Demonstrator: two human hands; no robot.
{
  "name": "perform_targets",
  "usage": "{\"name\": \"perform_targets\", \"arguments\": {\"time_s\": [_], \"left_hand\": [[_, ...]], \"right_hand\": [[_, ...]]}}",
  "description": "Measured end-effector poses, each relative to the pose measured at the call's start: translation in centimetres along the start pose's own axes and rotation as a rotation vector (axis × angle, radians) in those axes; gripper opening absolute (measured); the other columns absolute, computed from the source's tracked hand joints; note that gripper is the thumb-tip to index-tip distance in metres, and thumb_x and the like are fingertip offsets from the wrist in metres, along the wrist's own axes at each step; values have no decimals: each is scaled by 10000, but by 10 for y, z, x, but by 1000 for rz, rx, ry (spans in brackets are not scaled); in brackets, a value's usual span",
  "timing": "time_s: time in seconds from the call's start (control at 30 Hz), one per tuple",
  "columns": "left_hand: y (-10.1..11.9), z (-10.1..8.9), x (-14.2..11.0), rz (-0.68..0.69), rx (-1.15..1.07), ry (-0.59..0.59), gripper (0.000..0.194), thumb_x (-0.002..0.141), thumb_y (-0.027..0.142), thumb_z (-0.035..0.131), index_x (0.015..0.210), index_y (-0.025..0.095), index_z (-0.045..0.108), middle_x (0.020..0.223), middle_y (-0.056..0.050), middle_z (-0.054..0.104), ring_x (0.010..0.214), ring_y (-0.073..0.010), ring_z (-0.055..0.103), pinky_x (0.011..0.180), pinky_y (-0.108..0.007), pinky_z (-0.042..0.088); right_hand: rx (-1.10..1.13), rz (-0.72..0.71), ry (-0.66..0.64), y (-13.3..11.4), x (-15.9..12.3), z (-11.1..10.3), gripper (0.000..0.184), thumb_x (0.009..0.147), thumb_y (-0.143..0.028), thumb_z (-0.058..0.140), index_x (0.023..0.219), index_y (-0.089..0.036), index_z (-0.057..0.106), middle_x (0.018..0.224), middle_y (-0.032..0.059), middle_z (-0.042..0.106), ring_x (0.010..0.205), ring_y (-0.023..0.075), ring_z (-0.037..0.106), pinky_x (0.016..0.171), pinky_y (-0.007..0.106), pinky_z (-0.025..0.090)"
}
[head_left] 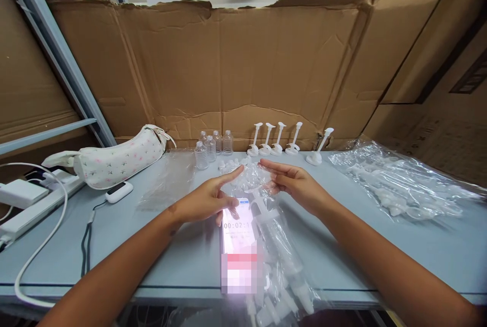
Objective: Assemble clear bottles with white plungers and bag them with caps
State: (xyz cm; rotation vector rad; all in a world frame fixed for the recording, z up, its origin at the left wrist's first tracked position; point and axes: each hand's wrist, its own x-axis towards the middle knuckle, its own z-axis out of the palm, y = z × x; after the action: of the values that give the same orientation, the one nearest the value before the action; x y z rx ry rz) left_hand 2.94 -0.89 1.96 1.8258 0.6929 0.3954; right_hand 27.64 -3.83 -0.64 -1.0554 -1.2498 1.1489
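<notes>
My left hand (207, 199) hovers over a lit phone (238, 238) lying on the table, index finger stretched forward and the other fingers curled down toward the screen. My right hand (294, 182) is stretched out flat, fingers together, resting on a clear plastic bag (279, 246) filled with small white parts. The bag lies beside and partly over the phone. The phone screen shows a running timer.
Several small clear bottles (211, 146) and several white pump nozzles (277, 139) stand along the cardboard wall at the back. A second clear bag (403, 185) lies right. A patterned pouch (117, 157), a power strip (30, 205) and white cables sit left.
</notes>
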Motion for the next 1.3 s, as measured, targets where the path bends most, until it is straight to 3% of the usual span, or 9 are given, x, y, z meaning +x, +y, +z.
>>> {"name": "perform_targets", "arguments": {"time_s": [0.17, 0.3, 0.47, 0.57, 0.63, 0.73, 0.87, 1.0, 1.3], "left_hand": [[-1, -1, -1, 39, 23, 9, 796, 842, 368, 610, 1483, 333, 139, 914, -74, 722, 440, -81, 547, 487, -219, 425], [-5, 0, -1, 97, 1, -43, 829, 794, 413, 664, 1454, 441, 163, 1515, -140, 287, 574, -102, 631, 478, -226, 434], [-9, 5, 1, 57, 15, -81, 833, 802, 273, 658, 1478, 338, 175, 1183, -112, 635, 719, -160, 651, 658, -296, 496], [-9, 8, 1, 44, -37, -66, 862, 789, 200, 645, 1486, 307, 149, 1024, -79, 692, 750, -169, 650, 719, -332, 508], [-6, 9, 0, 61, -91, -41, 876, 785, 179, 638, 1489, 306, 133, 1043, -84, 690, 734, -153, 645, 727, -327, 512], [-1, 8, -1, 131, -159, 52, 878, 773, 166, 643, 1479, 352, 154, 1353, -121, 522, 702, -114, 639, 707, -301, 524], [6, 5, -2, 252, -213, 222, 839, 743, 152, 655, 1428, 442, 266, 1580, -44, 69, 654, -59, 610, 677, -293, 553], [7, 2, -2, 268, -159, 291, 807, 752, 162, 636, 1430, 420, 282, 1574, -43, 119, 641, -54, 591, 689, -304, 565], [1, 4, -4, 369, 372, 352, 454, 906, 321, 487, 1354, 380, 446, 1483, -56, 375, 827, -129, 638, 741, -287, 548]], "right_hand": [[-46, -36, -11, -1, -1, 2, 388, 762, -239, 648, 1135, -344, 676, 1356, -14, 549, 765, 130, 645, 668, 301, 527], [-92, -71, 0, -2, 0, 1, 439, 761, -199, 624, 1172, -352, 650, 1389, -30, 514, 850, 147, 645, 689, 296, 536], [-113, -49, -45, 0, 0, -4, 504, 785, -169, 587, 1263, -329, 586, 1237, 11, 636, 902, 175, 644, 705, 305, 542], [-21, -52, -53, -2, -1, -4, 554, 797, -188, 602, 1308, -385, 517, 1449, -13, 435, 973, 175, 625, 732, 310, 553], [42, -9, -25, -3, -1, -3, 605, 807, -224, 620, 1358, -397, 440, 1496, 1, 358, 1019, 177, 615, 760, 308, 552], [73, 127, -41, -2, -1, -3, 570, 835, -338, 619, 1372, -306, 431, 1339, 84, 529, 945, 166, 642, 750, 287, 541], [-8, 219, -339, -1, -7, 1, 528, 831, -466, 615, 1297, -235, 524, 1136, 88, 644, 942, 175, 639, 808, 300, 511], [-37, 149, -542, -4, -14, 10, 654, 765, -433, 705, 1341, -231, 468, 1121, 83, 648, 1035, 213, 607, 893, 354, 470], [-492, 43, -346, -28, -11, -16, 725, 753, -426, 691, 1392, -251, 398, 1228, 94, 582, 1050, 253, 580, 922, 413, 471]]}}
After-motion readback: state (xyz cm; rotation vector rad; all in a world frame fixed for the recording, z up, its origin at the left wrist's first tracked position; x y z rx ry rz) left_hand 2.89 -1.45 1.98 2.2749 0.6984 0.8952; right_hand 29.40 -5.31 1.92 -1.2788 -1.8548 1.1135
